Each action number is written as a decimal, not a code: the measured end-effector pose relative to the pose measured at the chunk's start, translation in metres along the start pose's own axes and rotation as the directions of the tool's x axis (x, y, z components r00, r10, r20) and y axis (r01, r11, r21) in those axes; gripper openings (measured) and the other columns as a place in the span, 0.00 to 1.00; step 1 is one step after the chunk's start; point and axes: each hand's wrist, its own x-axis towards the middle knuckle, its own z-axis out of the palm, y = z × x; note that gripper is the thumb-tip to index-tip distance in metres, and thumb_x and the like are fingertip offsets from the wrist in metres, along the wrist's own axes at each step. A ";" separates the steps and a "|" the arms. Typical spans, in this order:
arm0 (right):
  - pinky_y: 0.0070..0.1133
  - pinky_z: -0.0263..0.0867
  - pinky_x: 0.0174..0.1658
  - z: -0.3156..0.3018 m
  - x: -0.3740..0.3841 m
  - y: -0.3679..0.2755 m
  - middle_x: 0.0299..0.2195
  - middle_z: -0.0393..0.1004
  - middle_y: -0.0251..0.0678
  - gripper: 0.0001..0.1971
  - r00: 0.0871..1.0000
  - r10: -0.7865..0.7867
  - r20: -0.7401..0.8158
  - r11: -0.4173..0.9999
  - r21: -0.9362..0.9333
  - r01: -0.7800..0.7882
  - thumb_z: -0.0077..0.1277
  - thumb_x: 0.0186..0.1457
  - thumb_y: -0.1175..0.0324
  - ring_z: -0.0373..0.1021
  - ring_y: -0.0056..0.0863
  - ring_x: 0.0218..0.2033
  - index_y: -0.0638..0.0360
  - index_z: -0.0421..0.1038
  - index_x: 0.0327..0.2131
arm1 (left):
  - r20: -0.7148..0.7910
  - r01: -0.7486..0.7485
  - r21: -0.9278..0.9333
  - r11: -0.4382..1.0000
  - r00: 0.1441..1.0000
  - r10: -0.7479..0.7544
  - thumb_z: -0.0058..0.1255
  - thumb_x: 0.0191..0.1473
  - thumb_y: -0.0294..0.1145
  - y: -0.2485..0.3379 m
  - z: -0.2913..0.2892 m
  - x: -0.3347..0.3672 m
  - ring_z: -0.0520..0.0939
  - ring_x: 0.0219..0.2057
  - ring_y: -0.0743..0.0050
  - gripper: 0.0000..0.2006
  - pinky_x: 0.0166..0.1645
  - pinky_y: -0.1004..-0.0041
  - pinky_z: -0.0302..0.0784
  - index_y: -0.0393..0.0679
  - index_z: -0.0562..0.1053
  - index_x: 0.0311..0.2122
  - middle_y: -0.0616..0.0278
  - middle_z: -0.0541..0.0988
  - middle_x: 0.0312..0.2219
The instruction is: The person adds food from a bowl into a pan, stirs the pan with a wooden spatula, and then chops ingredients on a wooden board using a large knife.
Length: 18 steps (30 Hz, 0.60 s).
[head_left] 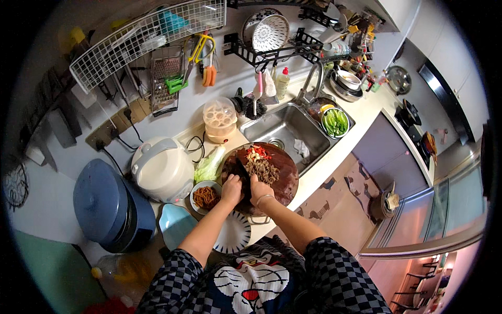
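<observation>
A round, dark brown chopping board [286, 183] lies in front of me at the sink's near left corner. Brown minced meat [264, 171] is heaped on it, with chopped red and pale pieces [257, 153] beyond. My right hand [260, 190] is closed on a knife [242, 168], whose dark blade slants over the board beside the meat; most of the handle is hidden. Close by on the left, my left hand [231, 189] is curled at the board, near the blade. What its fingers hold, if anything, is hidden.
Left of the board stand a bowl of brown strips [205, 197], leafy cabbage [210, 164], a striped plate [233, 233], a light blue dish [177, 225] and a rice cooker [163, 170]. A steel sink [266, 125] with a bowl of green vegetables [335, 123] lies beyond.
</observation>
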 end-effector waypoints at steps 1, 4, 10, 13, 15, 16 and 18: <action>0.35 0.71 0.38 0.004 -0.002 -0.004 0.32 0.75 0.51 0.26 1.000 0.007 0.003 1.000 0.000 -0.007 0.57 0.41 0.73 0.74 0.48 0.37 0.61 0.53 0.43 | -0.022 0.075 -0.014 0.997 0.997 -0.075 0.53 0.33 0.19 0.000 0.004 -0.002 0.71 0.39 0.58 0.06 0.41 0.65 0.72 0.36 0.73 0.22 0.56 0.71 0.30; 0.36 0.70 0.38 0.007 0.009 -0.005 0.33 0.75 0.52 0.26 1.000 -0.024 -0.005 1.000 0.001 0.024 0.56 0.41 0.73 0.73 0.48 0.37 0.61 0.53 0.43 | -0.001 0.222 -0.034 0.974 0.975 -0.223 0.55 0.32 0.21 0.005 0.013 -0.007 0.71 0.40 0.58 0.08 0.43 0.67 0.72 0.36 0.73 0.25 0.56 0.72 0.32; 0.37 0.67 0.41 0.000 0.027 0.047 0.33 0.73 0.58 0.27 0.985 -0.170 -0.008 0.976 0.138 0.169 0.56 0.43 0.71 0.70 0.55 0.39 0.64 0.53 0.45 | -0.017 0.117 -0.079 0.990 0.993 -0.119 0.59 0.39 0.26 0.007 -0.009 -0.001 0.74 0.38 0.56 0.12 0.45 0.67 0.72 0.38 0.77 0.33 0.56 0.75 0.31; 0.40 0.65 0.42 -0.005 0.026 0.062 0.33 0.72 0.59 0.25 0.960 -0.241 -0.140 0.934 0.234 0.269 0.56 0.44 0.71 0.69 0.57 0.38 0.64 0.56 0.45 | -0.021 0.207 -0.286 0.936 0.975 -0.222 0.59 0.40 0.26 0.004 -0.007 -0.009 0.77 0.36 0.56 0.13 0.43 0.65 0.74 0.39 0.77 0.36 0.56 0.77 0.32; 0.41 0.64 0.42 -0.013 0.021 0.058 0.33 0.72 0.59 0.25 0.974 -0.186 -0.128 0.952 0.224 0.211 0.56 0.45 0.71 0.68 0.57 0.39 0.64 0.55 0.45 | -0.013 0.183 -0.311 0.933 0.980 -0.197 0.58 0.42 0.25 0.001 -0.012 -0.013 0.78 0.36 0.57 0.13 0.41 0.65 0.75 0.39 0.78 0.37 0.56 0.78 0.34; 0.41 0.64 0.43 -0.019 0.014 0.053 0.33 0.72 0.59 0.25 0.980 -0.160 -0.118 0.959 0.217 0.183 0.55 0.45 0.72 0.68 0.57 0.39 0.64 0.55 0.45 | -0.007 0.177 -0.324 0.929 0.982 -0.189 0.57 0.42 0.25 -0.001 -0.014 -0.017 0.79 0.36 0.57 0.12 0.41 0.64 0.75 0.39 0.78 0.37 0.56 0.78 0.34; 0.41 0.65 0.43 -0.028 0.010 0.048 0.32 0.72 0.59 0.24 0.978 -0.148 -0.149 0.960 0.216 0.178 0.54 0.46 0.72 0.69 0.57 0.39 0.63 0.54 0.45 | -0.013 0.172 -0.334 0.927 0.982 -0.187 0.57 0.43 0.24 -0.003 -0.015 -0.020 0.78 0.36 0.56 0.11 0.41 0.64 0.75 0.39 0.78 0.36 0.56 0.78 0.33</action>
